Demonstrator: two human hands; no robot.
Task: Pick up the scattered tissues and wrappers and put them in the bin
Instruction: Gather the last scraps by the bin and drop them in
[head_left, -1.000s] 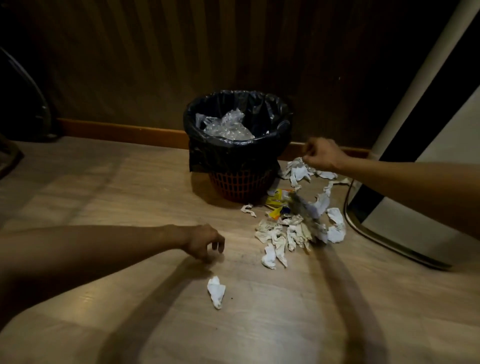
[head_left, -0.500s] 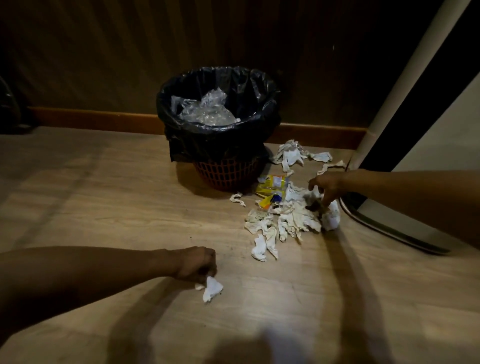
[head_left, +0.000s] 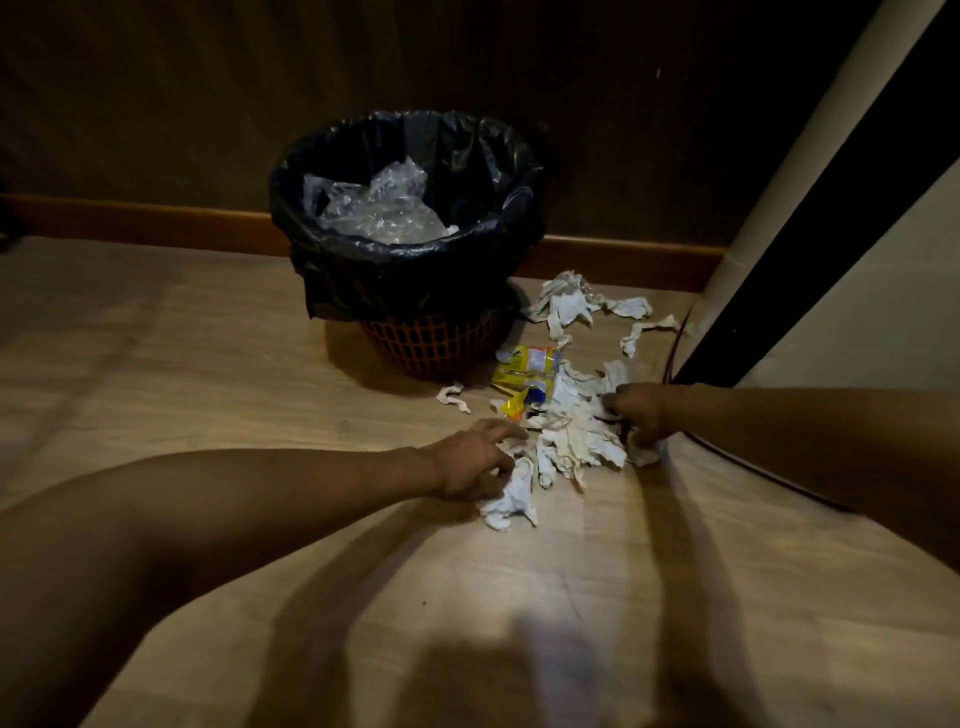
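Note:
An orange mesh bin lined with a black bag stands by the wall, with clear plastic inside. To its right, crumpled white tissues lie heaped on the wooden floor with a yellow wrapper at the heap's far edge. My left hand rests at the heap's left side, fingers curled over one white tissue. On the heap's right side is my right hand, closed on another tissue. More tissues lie farther back, and a small scrap sits near the bin's base.
A white and black panel leans at the right, and a dark cable curves along the floor under my right arm. A wooden skirting board runs along the dark wall. My shadow falls across the near floor.
My left hand closed on the lone tissue and brought it right to the heap. My right hand came down from the far tissues onto the heap's right side.

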